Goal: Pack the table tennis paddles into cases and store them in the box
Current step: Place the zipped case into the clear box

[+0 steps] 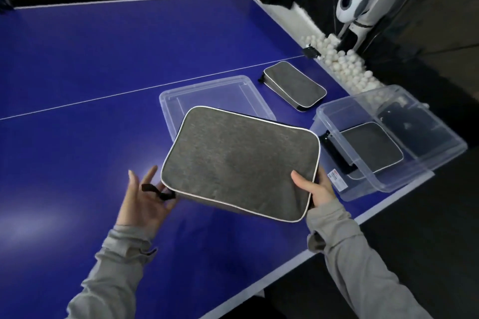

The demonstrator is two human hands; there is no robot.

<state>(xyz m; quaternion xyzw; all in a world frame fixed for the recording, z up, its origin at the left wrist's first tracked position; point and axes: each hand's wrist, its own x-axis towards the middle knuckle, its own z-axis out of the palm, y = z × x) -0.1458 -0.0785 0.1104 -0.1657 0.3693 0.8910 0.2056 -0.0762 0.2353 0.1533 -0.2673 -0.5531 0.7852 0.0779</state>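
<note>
Nearest, the right hand (315, 186) grips the near right corner of a grey case (241, 163), thumb on top, fingers clamped beneath. The left hand (145, 194) has its fingers spread apart beside the case's black loop (158, 191). The case hangs tilted above the blue counter (77, 72), whose broad left stretch lies open. Beyond it lies a clear lid (168, 101); right, at the counter's edge, a clear box (420, 147) holds another case (370, 150). Farther off, a third case (295, 85) rests near white balls (344, 62).
</note>
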